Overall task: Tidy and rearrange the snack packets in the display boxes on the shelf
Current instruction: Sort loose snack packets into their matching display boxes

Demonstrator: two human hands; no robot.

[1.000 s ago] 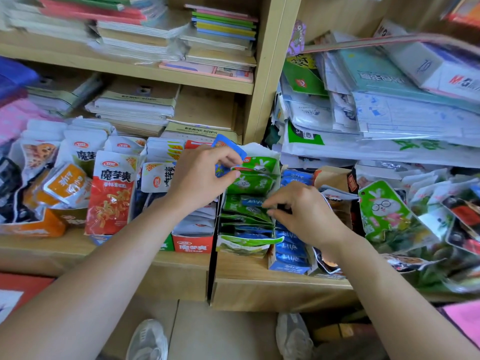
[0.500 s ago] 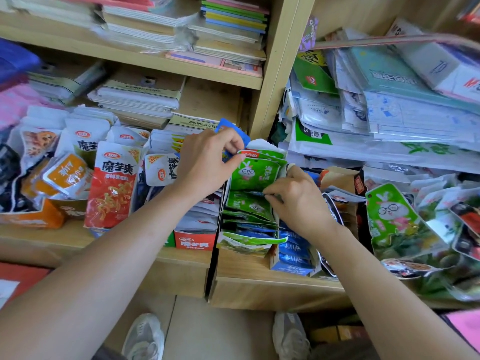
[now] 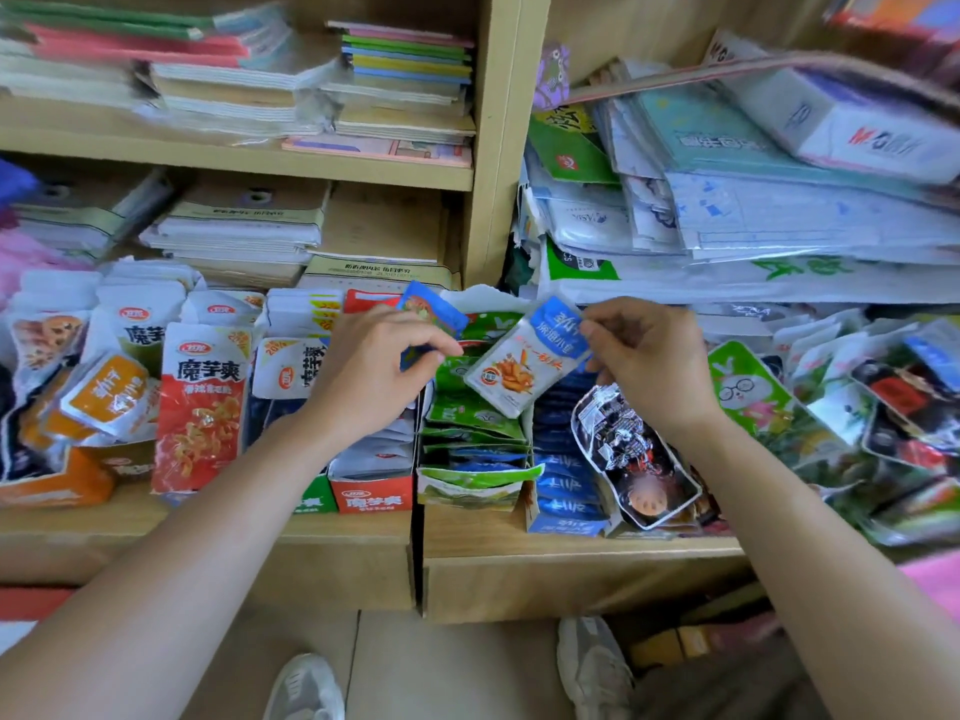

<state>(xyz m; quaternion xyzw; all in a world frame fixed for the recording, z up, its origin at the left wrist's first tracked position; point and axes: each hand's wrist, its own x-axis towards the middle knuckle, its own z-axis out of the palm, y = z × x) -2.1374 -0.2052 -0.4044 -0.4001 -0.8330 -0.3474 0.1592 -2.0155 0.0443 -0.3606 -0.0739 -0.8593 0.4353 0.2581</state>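
- Shelf of pale wood runs across the frame, its front edge lined with cardboard display boxes crammed with snack packets; stacks of notebooks lie behind and above.
- Loose pile of packets sprawls at the right end of the shelf, near a silver-and-black packet that leans against the blue display box.
- Green display box stands near the middle, green packets filed in a row inside; the blue display box touches its right side, and a tall red packet stands further left.
- Left hand hovers where a red display box meets the green one, fingers curled round a small blue packet.
- Right hand pinches the blue end of a white-and-blue packet, which hangs tilted and upside down above the back rows of the green display box, apart from the left hand.
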